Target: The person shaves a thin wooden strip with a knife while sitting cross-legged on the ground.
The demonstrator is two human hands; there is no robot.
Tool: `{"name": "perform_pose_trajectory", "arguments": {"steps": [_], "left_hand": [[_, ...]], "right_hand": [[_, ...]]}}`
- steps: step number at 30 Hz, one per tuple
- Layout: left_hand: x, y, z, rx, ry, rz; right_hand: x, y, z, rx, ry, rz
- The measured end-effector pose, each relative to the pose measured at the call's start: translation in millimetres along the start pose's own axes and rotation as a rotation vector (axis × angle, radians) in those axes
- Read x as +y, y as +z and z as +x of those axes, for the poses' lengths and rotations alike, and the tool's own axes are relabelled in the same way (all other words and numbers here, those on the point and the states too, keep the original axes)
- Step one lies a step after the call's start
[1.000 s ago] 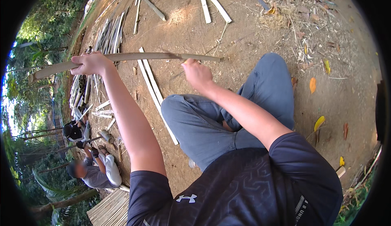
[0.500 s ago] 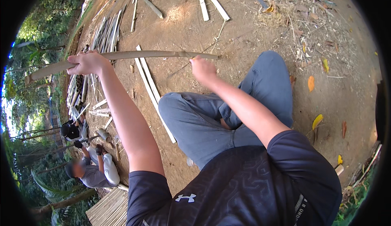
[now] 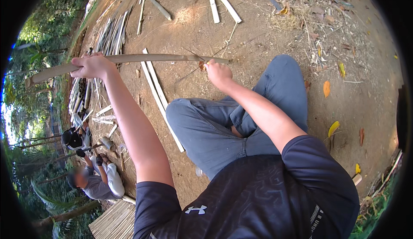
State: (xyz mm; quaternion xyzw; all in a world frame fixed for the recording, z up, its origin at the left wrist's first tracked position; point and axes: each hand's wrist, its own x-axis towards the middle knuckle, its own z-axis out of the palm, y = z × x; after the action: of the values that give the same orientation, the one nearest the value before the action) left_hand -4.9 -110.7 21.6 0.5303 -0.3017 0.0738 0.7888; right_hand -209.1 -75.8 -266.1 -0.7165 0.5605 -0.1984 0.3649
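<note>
Tan and dry-looking, like bamboo, the long strip (image 3: 142,58) lay in view across the upper end of the pale slats (image 3: 161,91), reaching well past them on both sides. It looked light for its length, stiff enough to carry itself from one grip yet probably springy; its face was likely smooth and a little slippery, its edges perhaps splintery.

The hands were apart. Left of the slats, the left hand (image 3: 92,66) was wrapped around the strip, seemingly a sound hold, with a tail running beyond it. Right of the slats, the right hand (image 3: 218,72) was curled tight near the strip's right end, apparently around a thin dark piece (image 3: 193,54); whether its fingers also touched the strip could not be told. What seemed a joint just left of that hand promised a rougher grip.

Well left of the slats sat a co-worker in grey (image 3: 97,189).
</note>
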Motion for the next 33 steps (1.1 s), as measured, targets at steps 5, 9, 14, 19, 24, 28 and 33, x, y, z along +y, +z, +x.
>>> {"name": "perform_pose_trajectory", "arguments": {"steps": [5,9,14,19,24,28,33], "left_hand": [[4,3,-4,-0.006,0.023,-0.013],[3,0,-1,-0.009,0.033,0.012],[10,12,-9,-0.047,0.044,0.003],[9,7,-10,-0.058,0.047,-0.010],[12,14,-10,-0.067,0.047,-0.017],[13,13,-11,-0.081,0.047,-0.001],[16,28,-19,-0.153,0.065,-0.080]], "right_hand": [[10,11,5,0.092,-0.112,-0.079],[4,15,-1,0.053,-0.020,-0.046],[50,6,20,0.117,-0.089,-0.156],[17,-1,-5,0.157,-0.230,-0.182],[21,-20,2,0.057,-0.148,-0.187],[50,-2,18,-0.016,-0.064,-0.222],[86,3,27,-0.070,0.069,-0.170]]}}
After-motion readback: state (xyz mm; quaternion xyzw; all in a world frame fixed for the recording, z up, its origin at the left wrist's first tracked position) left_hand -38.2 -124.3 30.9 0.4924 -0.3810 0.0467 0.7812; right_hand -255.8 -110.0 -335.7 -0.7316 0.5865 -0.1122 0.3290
